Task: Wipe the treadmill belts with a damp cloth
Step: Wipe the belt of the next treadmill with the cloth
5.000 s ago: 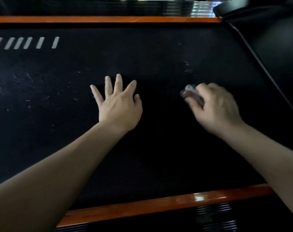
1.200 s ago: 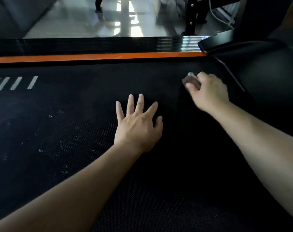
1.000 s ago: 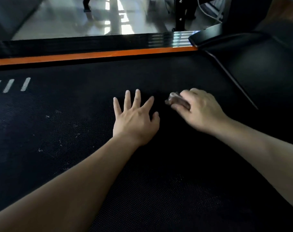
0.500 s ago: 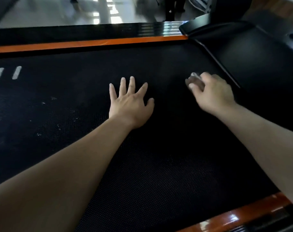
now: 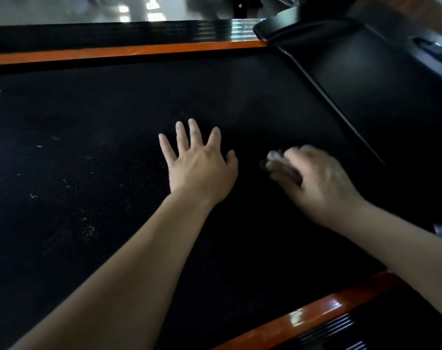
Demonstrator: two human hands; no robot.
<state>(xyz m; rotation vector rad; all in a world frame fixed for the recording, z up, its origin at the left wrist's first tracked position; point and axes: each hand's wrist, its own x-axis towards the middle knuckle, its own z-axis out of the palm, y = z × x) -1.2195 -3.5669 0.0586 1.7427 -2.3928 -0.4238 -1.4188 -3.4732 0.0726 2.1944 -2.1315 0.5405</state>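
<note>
glossy pale floor point(image 5: 50, 8), bright reflections point(image 5: 125, 13)

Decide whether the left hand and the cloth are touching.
Apart. The head view shows the left hand flat on the belt, with a strip of bare belt between its thumb and the cloth gripped by the right hand.
</note>
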